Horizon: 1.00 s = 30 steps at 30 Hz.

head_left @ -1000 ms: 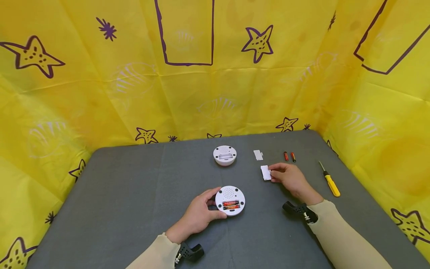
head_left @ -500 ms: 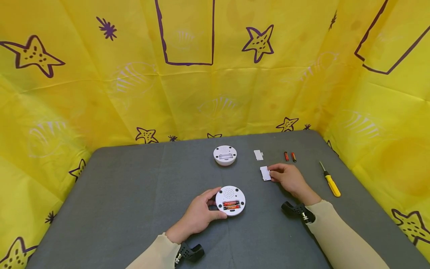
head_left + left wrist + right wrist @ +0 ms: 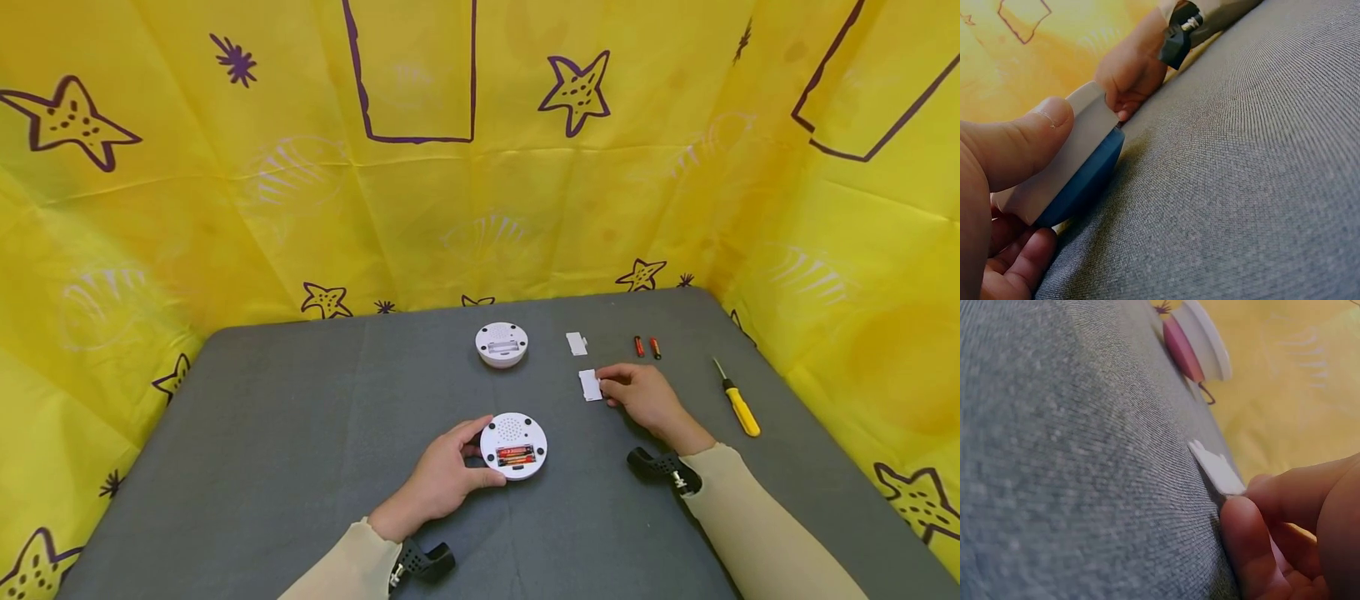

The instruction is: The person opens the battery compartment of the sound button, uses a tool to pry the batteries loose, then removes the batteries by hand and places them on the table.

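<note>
My left hand (image 3: 442, 473) grips a round white device (image 3: 513, 435) by its left edge, thumb at the near side. Its underside faces up, with two red batteries (image 3: 516, 455) in the uncovered battery bay. The left wrist view shows a blue lower part (image 3: 1085, 181) of that device, close over the cloth. Between thumb and fingertips my right hand (image 3: 643, 398) pinches a small white battery cover (image 3: 590, 385), also visible as a thin tilted plate (image 3: 1217, 472) in the right wrist view. A second battery cover (image 3: 577, 343) lies just beyond it.
Farther back rests another round device (image 3: 502, 343), upside down with its bay bare; its pink side (image 3: 1182, 353) shows in the right wrist view. Two loose red batteries (image 3: 647, 347) and a yellow-handled screwdriver (image 3: 738, 404) lie at the right. Yellow cloth (image 3: 420, 217) walls the grey table (image 3: 300, 433).
My right hand and the battery cover it pinches have shifted slightly left. The left hand and its device hold the same place.
</note>
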{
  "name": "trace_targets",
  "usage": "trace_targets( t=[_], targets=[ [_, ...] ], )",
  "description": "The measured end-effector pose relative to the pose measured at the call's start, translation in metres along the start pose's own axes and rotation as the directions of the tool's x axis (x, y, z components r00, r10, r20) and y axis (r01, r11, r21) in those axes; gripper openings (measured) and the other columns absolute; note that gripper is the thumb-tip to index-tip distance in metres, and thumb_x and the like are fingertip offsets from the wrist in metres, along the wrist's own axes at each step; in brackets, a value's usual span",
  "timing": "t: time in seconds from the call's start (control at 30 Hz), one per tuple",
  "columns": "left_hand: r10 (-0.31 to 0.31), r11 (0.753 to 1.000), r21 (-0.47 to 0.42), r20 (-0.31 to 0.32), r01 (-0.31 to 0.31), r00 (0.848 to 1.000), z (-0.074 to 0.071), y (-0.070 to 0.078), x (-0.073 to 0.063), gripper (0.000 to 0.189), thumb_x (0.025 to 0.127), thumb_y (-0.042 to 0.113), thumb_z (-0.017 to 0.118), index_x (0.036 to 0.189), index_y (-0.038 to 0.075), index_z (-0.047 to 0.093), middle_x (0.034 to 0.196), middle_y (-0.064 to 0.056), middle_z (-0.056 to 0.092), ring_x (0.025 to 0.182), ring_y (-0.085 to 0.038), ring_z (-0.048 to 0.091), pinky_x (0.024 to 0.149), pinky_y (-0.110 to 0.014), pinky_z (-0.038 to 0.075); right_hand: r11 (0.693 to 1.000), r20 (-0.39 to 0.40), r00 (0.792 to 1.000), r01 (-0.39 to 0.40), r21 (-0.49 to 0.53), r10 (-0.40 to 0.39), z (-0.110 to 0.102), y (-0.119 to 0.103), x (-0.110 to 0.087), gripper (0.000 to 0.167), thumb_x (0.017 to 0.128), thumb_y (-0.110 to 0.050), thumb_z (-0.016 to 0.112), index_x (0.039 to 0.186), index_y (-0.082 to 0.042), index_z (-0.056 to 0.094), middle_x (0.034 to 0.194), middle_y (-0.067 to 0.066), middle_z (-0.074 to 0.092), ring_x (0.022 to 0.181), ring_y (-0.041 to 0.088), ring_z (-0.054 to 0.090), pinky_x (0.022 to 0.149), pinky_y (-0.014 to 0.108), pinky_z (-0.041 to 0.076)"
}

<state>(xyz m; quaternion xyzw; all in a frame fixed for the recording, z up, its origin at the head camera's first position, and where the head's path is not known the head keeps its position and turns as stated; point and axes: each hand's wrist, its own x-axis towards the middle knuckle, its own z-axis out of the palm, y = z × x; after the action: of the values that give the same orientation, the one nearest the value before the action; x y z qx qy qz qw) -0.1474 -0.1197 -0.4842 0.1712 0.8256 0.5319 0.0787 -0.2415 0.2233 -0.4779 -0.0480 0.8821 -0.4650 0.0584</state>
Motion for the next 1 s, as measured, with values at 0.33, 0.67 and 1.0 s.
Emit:
trace_targets(
  t=[0.33,0.67,1.0],
  targets=[
    [-0.001,1.0,0.0,0.005,0.001,1.0,-0.002,0.001,0.0,0.084,0.074,0.027,0.089,0.145,0.005,0.051,0.131,-0.004,0.058,0.101,-0.015,0.063,0.086,-0.029,0.05,1.0,0.015,1.0,0.027,0.015,-0.028,0.001,0.0,0.002,0.025,0.095,-0.014,0.069,0.118,-0.005,0.072,0.097,0.006,0.069,0.08,0.02,0.064,0.069,0.029,0.051],
    [-0.008,1.0,-0.008,0.005,0.008,1.0,-0.003,-0.001,-0.001,0.084,0.075,0.027,0.089,0.145,0.004,0.05,0.132,-0.004,0.058,0.1,-0.015,0.063,0.086,-0.028,0.05,1.0,0.003,1.0,0.023,-0.001,-0.023,0.003,0.001,0.002,0.023,0.095,-0.012,0.069,0.116,-0.007,0.073,0.097,0.006,0.069,0.079,0.021,0.063,0.068,0.03,0.05],
    [0.003,1.0,-0.02,0.0,-0.003,1.0,-0.001,0.001,0.0,0.082,0.075,0.025,0.09,0.145,0.006,0.051,0.131,-0.003,0.058,0.1,-0.015,0.063,0.085,-0.028,0.05,0.949,0.048,0.999,-0.037,0.314,0.023,-0.021,-0.009,-0.008,0.046,0.1,-0.021,0.064,0.137,0.004,0.055,0.132,0.022,0.057,0.104,0.028,0.064,0.083,0.031,0.055]
  ],
)
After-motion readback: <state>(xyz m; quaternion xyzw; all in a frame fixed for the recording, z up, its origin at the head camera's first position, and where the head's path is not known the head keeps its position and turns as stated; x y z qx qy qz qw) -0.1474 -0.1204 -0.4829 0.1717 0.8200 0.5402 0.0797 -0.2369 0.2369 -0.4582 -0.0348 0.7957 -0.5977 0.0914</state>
